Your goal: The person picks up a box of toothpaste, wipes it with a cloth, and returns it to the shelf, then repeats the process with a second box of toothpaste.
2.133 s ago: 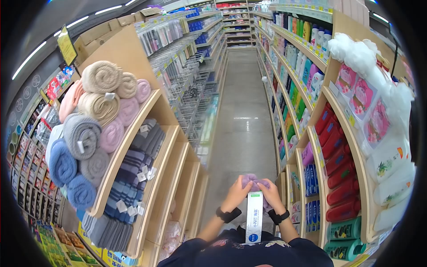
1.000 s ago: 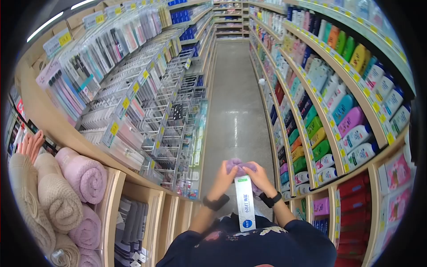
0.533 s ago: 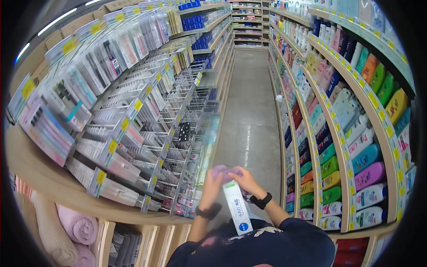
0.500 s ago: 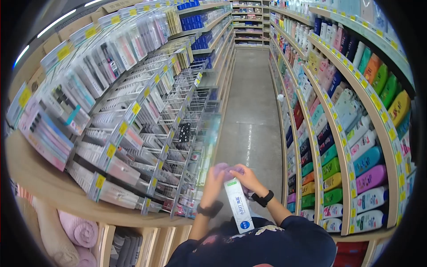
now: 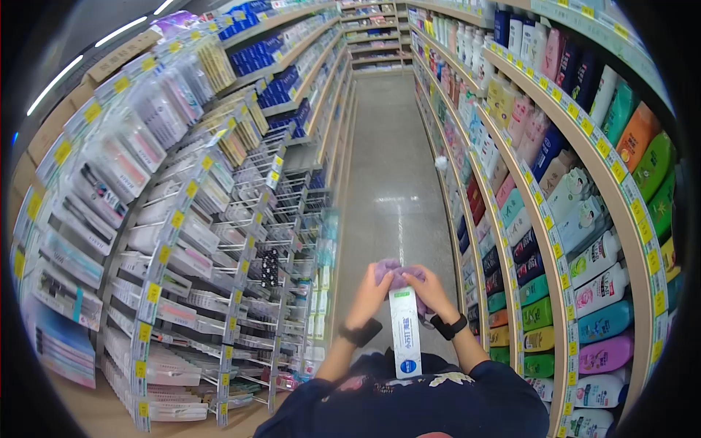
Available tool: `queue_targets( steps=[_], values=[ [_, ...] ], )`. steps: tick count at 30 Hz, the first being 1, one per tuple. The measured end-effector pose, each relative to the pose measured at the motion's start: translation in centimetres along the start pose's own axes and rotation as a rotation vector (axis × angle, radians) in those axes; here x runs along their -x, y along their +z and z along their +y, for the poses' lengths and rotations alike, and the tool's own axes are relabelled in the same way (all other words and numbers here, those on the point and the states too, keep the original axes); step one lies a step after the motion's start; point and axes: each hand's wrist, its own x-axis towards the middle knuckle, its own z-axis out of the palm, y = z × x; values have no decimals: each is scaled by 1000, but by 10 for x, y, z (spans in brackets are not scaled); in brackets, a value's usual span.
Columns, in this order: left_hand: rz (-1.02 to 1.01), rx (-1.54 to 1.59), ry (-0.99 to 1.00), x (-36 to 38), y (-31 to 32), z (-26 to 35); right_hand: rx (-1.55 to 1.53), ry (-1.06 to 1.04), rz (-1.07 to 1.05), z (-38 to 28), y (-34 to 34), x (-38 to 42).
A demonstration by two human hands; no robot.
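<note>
The person wears a dark navy top (image 5: 409, 410) with short sleeves, the forearms bare. Across its front sits a floral print (image 5: 451, 378), pale cream to one side and pinkish to the other, with small light marks between. Below the bare left hand (image 5: 371, 293) and right hand (image 5: 431, 292), wide black wristbands (image 5: 360, 333) circle the wrists, each bulkier on its outer side.

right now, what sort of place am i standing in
Most likely a shop, in what looks like a toiletries aisle: rows of colourful bottles fill the right-hand shelves, packaged goods hang on the left, and yellow labels, probably price tags, line the racks.
</note>
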Motion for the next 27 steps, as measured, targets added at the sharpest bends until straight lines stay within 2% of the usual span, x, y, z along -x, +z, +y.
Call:
queue_targets(
  steps=[2, 3, 5, 7, 9, 14, 18, 21, 22, 23, 25, 27],
  values=[
    [-61, 29, 70, -28, 18, -6, -55, 9, 50, 5, -20, -9],
    [-68, 36, 62, -37, 27, -6, -108, -13, 96, 4, -28, -15],
    [-238, -15, -71, -64, 41, 0, -212, -16, 138, 4, -41, -22],
    [-263, -119, -30, -85, 57, -9, -254, 14, 248, 17, -58, -28],
    [-318, -57, -44, -107, 72, -18, -227, 8, 336, 33, -72, -39],
    [-422, -45, 130, -175, 93, -37, -184, 51, 428, 45, -96, -81],
    [-438, -29, 194, -241, 83, -50, -162, 26, 497, 35, -95, -150],
    [-382, -70, 131, -303, 65, -60, -159, 13, 441, 34, -94, -213],
    [-388, -33, 204, -322, 54, -55, -145, -9, 408, 25, -92, -237],
    [-384, -29, 192, -342, 42, -46, -132, -27, 373, 16, -89, -262],
    [-385, 112, 128, -374, 20, -40, -112, -11, 341, 5, -80, -306],
    [-354, 111, 83, -402, -1, -43, -99, -12, 286, -9, -69, -344]
  ],
)
